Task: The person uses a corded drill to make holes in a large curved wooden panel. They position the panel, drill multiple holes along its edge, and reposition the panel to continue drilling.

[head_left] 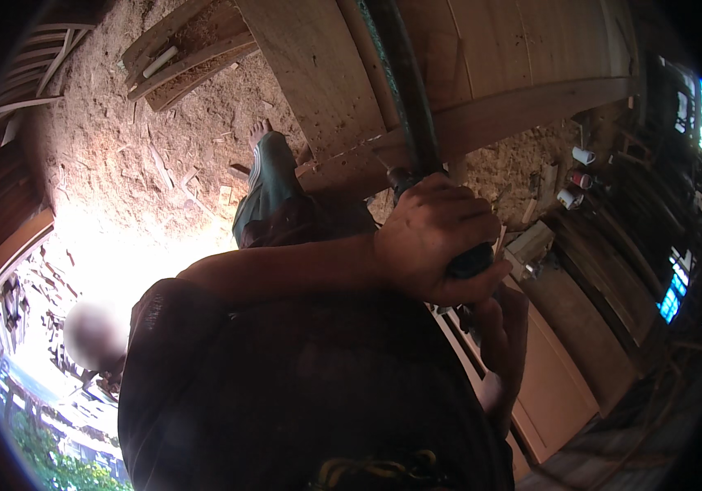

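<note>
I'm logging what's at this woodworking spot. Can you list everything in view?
Long handle: one, dark, running up the middle, held by both hands.
Wooden planks: several, pale brown, top centre and right.
Wood offcuts: a few, brown, top left.
Sawdust ground: tan, left half.
Small cans: three, pale and red, right.
Bare foot: one, on the ground by the planks.
Left hand: upper grip on the handle.
Right hand: lower grip, partly hidden.

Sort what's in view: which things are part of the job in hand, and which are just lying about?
In use: left hand gripping dark tool handle; right hand just below it; wooden board beneath.

Lying about: wood scraps on sawdust floor; small cans.
</note>
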Demonstrator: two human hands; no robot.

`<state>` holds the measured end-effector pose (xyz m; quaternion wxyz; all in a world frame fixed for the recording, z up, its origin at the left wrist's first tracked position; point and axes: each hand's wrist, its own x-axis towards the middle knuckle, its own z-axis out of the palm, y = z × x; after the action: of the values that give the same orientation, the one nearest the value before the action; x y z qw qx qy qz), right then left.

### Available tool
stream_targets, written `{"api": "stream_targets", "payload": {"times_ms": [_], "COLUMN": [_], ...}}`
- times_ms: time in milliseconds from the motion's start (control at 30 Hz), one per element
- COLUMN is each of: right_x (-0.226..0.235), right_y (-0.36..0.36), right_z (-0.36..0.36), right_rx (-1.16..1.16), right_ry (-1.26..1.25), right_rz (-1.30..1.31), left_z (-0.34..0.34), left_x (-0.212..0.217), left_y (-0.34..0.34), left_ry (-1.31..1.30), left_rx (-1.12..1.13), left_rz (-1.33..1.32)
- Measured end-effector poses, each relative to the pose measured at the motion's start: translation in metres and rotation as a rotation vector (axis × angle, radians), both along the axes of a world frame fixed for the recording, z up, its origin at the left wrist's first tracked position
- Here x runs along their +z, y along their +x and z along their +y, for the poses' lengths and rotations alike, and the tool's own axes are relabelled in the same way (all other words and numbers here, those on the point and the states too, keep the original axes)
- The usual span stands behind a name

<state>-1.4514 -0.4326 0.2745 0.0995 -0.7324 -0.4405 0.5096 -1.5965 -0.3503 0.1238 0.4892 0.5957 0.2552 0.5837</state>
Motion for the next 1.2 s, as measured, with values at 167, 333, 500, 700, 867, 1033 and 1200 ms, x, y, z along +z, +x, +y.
{"api": "stream_targets", "payload": {"times_ms": [167, 333, 500, 700, 867, 1033, 1200], "right_x": [0.004, 0.004, 0.007, 0.007, 0.008, 0.012, 0.008], "right_y": [-0.003, -0.002, -0.008, -0.006, -0.011, -0.014, 0.002], "right_z": [0.003, 0.007, 0.009, 0.008, 0.007, 0.008, -0.012], "right_rx": [-0.013, 0.008, -0.015, -0.036, -0.051, 0.047, 0.484], "right_ry": [-0.023, -0.033, -0.053, -0.077, -0.071, -0.110, 0.058], "right_rz": [-0.017, -0.015, -0.037, -0.034, -0.138, -0.115, -0.381], "left_z": [0.001, 0.000, 0.001, 0.002, 0.006, 0.010, 0.011], "left_x": [-0.001, -0.002, -0.003, -0.004, -0.003, -0.003, -0.005], "left_y": [-0.002, -0.002, -0.001, -0.001, -0.003, -0.011, -0.014], "left_ry": [-0.004, -0.007, -0.002, -0.008, -0.017, -0.033, -0.071], "left_rx": [-0.034, -0.028, -0.026, -0.033, -0.055, -0.121, -0.114], "left_rz": [0.021, 0.032, 0.011, 0.024, 0.025, 0.027, 0.002]}}
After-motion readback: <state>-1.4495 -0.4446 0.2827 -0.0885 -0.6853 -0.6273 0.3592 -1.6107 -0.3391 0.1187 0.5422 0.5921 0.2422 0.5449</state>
